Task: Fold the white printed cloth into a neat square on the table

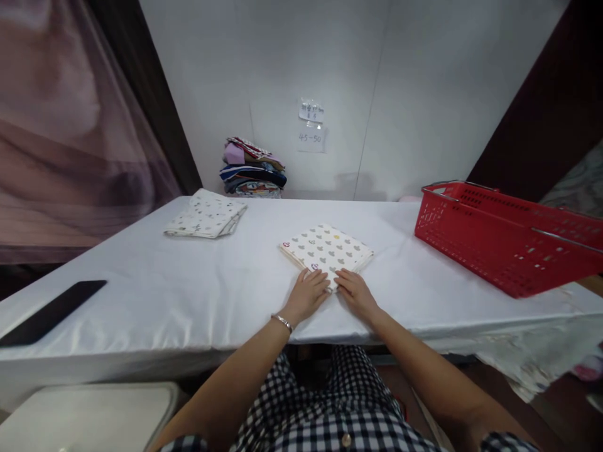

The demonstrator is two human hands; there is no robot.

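Observation:
In front of me a folded white cloth with grey, heart-like prints lies on the table, one corner pointing toward me. My left hand rests on the near left edge of this cloth, fingers extended and holding nothing. On the near right edge lies my right hand, also with fingers stretched out over the fabric. The near corner of the cloth sits between both hands. Farther left is a second folded white cloth with small dark prints, apart from my hands.
A red plastic basket with metal handles stands at the right. Against the wall rises a stack of folded fabrics. A dark flat panel lies at the left on the white-covered table. Paper notes hang on the wall.

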